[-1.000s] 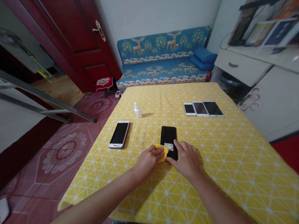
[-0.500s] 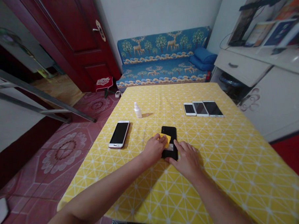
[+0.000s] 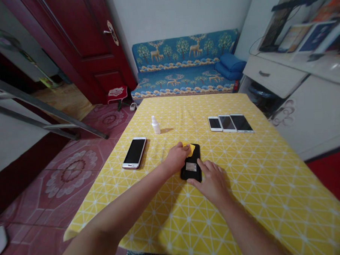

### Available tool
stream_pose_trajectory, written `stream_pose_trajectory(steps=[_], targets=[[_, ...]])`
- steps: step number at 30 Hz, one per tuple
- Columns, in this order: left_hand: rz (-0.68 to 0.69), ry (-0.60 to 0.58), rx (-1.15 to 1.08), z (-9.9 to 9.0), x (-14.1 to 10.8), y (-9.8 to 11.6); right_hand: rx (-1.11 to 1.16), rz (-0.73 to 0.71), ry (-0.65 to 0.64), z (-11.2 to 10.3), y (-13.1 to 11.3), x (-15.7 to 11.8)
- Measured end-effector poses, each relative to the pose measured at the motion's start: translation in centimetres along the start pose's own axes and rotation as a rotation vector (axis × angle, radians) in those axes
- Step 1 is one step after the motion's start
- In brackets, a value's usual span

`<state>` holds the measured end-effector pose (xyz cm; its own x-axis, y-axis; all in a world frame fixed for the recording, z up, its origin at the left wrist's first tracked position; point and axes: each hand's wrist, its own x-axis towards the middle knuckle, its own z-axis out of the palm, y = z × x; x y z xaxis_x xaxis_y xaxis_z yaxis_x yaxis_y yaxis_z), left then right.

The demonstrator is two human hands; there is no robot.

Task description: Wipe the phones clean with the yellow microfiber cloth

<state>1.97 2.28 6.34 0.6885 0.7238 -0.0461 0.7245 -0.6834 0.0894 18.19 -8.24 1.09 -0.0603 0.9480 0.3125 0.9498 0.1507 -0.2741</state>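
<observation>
A black phone (image 3: 189, 159) with a pale label (image 3: 191, 167) lies flat on the counter (image 3: 245, 184), roughly midway between its left and right edges. The left hand (image 3: 177, 157) has its fingers bunched together on a yellow cloth (image 3: 191, 150) against the phone's far end, while the right hand (image 3: 214, 178) touches its near and right edges, thumb spread from fingers. A white-framed phone (image 3: 134, 153) lies near the counter's left edge, a spray bottle (image 3: 156, 127) stands beyond it, and three phones (image 3: 227, 123) sit side by side toward the far right corner.
</observation>
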Motion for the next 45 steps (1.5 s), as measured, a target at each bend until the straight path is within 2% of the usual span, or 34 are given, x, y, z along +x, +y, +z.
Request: stream_pose_trajectory(steps=[4,9,12,15,18,21,25,32,36,40,45], targets=[[0.069,0.007,0.020,0.9,-3.4,0.6,0.004,0.002,0.012,0.2,0.0,0.0],[0.126,-0.074,0.067,1.2,-7.5,1.9,0.011,0.006,-0.010,0.3,0.1,-0.1],[0.145,-0.116,0.066,1.0,-9.1,2.8,0.013,0.026,-0.013,0.0,-0.2,0.0],[0.135,-0.107,0.060,0.8,-9.7,3.3,0.020,0.022,-0.007,-0.3,-0.4,0.0],[0.127,-0.101,0.075,0.6,-9.2,3.4,0.020,0.006,-0.017,-0.2,-0.2,0.0],[0.113,-0.110,0.096,0.3,-7.6,3.3,0.015,-0.010,-0.035,0.0,0.2,-0.1],[0.056,-0.106,0.091,-0.2,-4.7,2.8,0.018,-0.010,-0.033,0.2,0.4,-0.1],[0.015,-0.004,0.102,-0.4,1.2,1.4,0.018,0.025,-0.047,-0.6,-0.3,0.1],[-0.019,-0.013,0.101,-0.9,3.4,1.4,0.023,0.021,-0.052,-0.5,-0.2,0.1],[-0.008,-0.010,0.095,-0.9,3.6,1.8,0.031,0.031,-0.038,-0.3,0.0,0.1],[0.063,-0.006,0.105,-0.1,1.4,2.0,0.073,0.051,-0.009,-0.1,0.0,0.2]])
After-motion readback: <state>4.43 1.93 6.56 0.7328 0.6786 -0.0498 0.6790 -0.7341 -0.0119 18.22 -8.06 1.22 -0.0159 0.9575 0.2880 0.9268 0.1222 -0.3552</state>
